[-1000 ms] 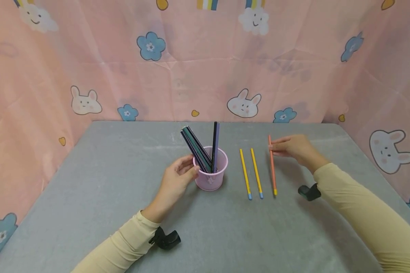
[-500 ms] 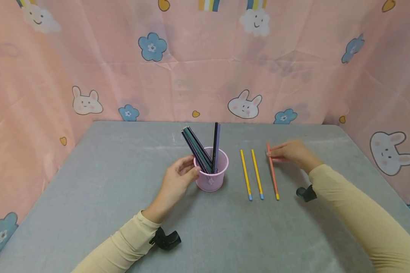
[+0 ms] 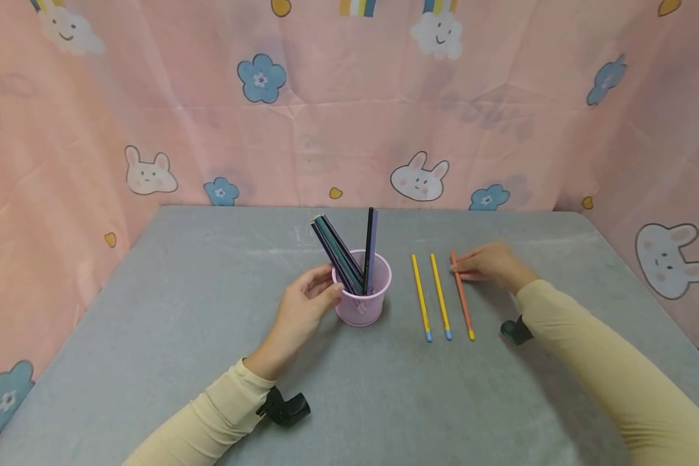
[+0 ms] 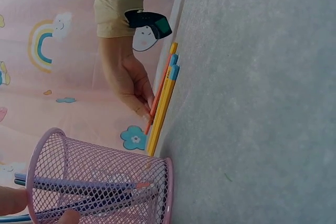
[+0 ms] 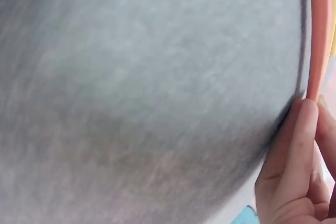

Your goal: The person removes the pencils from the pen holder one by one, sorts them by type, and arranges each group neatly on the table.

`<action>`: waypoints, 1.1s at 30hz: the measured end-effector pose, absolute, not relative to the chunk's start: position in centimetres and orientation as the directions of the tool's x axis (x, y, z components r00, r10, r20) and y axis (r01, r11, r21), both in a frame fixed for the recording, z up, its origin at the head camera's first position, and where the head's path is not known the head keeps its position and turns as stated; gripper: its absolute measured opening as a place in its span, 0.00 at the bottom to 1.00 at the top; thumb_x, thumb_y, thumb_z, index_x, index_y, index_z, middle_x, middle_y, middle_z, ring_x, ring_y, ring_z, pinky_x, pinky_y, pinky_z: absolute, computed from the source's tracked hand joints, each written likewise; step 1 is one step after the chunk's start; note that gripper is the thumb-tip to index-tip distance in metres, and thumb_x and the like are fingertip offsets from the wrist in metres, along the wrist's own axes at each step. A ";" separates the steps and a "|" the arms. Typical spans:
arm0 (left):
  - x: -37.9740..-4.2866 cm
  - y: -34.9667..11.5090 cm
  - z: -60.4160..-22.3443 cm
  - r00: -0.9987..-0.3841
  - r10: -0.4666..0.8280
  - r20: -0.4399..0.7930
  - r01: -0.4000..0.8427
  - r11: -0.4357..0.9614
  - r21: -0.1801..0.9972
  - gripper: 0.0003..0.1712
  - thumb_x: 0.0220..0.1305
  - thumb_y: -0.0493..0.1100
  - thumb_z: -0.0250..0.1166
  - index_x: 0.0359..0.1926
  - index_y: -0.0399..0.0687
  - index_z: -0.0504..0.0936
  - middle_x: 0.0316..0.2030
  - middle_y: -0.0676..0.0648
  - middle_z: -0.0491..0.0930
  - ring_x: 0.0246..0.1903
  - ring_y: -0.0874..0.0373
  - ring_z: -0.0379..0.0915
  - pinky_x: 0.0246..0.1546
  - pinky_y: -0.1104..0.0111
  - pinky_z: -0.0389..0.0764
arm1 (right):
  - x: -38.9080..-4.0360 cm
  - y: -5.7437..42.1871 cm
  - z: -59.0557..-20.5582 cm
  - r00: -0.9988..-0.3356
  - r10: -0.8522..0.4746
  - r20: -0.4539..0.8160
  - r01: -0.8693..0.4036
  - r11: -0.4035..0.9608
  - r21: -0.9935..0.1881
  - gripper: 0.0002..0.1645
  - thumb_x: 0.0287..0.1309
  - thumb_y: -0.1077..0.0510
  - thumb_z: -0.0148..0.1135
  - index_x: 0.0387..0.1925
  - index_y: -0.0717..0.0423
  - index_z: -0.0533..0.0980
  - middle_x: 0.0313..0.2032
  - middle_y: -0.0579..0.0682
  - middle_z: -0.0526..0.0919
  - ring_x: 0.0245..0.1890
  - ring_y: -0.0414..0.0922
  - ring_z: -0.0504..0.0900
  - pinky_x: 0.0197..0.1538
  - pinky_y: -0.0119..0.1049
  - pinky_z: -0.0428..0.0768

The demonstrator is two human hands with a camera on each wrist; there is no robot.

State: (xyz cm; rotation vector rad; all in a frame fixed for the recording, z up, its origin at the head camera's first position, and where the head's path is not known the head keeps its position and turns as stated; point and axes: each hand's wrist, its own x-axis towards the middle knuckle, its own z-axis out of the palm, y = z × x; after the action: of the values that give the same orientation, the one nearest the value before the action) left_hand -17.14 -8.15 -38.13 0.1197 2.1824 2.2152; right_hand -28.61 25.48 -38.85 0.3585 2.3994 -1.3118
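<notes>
My left hand point(image 3: 303, 307) holds the rim of a pink mesh pencil cup point(image 3: 359, 312), thumb inside or over the near edge and fingers round its left side. Several dark pencils point(image 3: 334, 255) lean left in the cup, and a black one and a purple one point(image 3: 373, 252) stand nearly upright. My right hand point(image 3: 492, 265) pinches an orange pencil point(image 3: 463, 301) near its far end; its yellow tip points toward me. In the right wrist view, fingertips grip the orange pencil point(image 5: 319, 35). Left of it lie two yellow pencils point(image 3: 421, 298) with blue ends, roughly parallel.
The grey table point(image 3: 210, 272) carries all of these things. Behind it and at both sides hangs a pink curtain point(image 3: 326, 129) printed with rabbits, flowers and clouds. A black wrist device point(image 3: 285, 409) sits on each sleeve.
My right hand has shifted left and slightly nearer, bringing the orange pencil closer to the yellow ones, with its far end now lower in view. The left hand and cup stay put.
</notes>
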 end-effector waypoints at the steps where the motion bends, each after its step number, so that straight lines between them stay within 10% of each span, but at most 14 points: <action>1: -17.1 -8.1 -38.1 -0.997 0.076 0.034 0.033 -0.016 0.999 0.26 0.68 0.29 0.60 0.65 0.26 0.68 0.61 0.28 0.73 0.61 0.38 0.73 0.56 0.60 0.85 | -28.6 25.4 -39.0 -0.897 0.046 -0.440 0.393 0.540 -0.745 0.29 0.61 0.59 0.68 0.59 0.72 0.74 0.23 0.39 0.84 0.24 0.31 0.83 0.36 0.26 0.87; 10: -17.2 -8.1 -38.1 -0.997 0.068 0.032 0.030 -0.026 0.999 0.26 0.67 0.28 0.61 0.64 0.26 0.69 0.60 0.28 0.74 0.60 0.40 0.74 0.56 0.59 0.85 | -28.2 24.9 -38.4 -0.923 0.070 -0.379 0.344 0.592 -0.729 0.25 0.60 0.59 0.69 0.54 0.72 0.78 0.24 0.46 0.87 0.24 0.32 0.84 0.34 0.28 0.87; 15: -17.2 -8.1 -38.1 -0.997 0.071 0.034 0.032 -0.028 0.999 0.26 0.66 0.28 0.61 0.64 0.25 0.69 0.61 0.28 0.74 0.60 0.39 0.74 0.54 0.62 0.86 | -27.2 24.3 -37.2 -0.971 0.062 -0.232 0.201 0.738 -0.644 0.25 0.62 0.53 0.67 0.54 0.67 0.80 0.51 0.63 0.85 0.42 0.48 0.88 0.45 0.38 0.88; 33: -17.1 -8.2 -38.1 -0.997 0.076 0.026 0.023 -0.030 0.999 0.26 0.67 0.28 0.61 0.64 0.26 0.69 0.61 0.28 0.74 0.61 0.38 0.74 0.55 0.61 0.85 | -25.8 16.6 -33.9 -0.966 -0.093 -0.243 0.178 0.445 -0.878 0.27 0.60 0.51 0.70 0.56 0.62 0.79 0.52 0.58 0.86 0.53 0.50 0.86 0.60 0.44 0.82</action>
State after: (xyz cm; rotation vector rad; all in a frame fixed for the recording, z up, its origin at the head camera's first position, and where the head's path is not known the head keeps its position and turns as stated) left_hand -17.10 -8.18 -38.08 0.1104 2.1627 2.2255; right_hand -25.82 16.58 -33.92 0.0732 2.4430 -1.5298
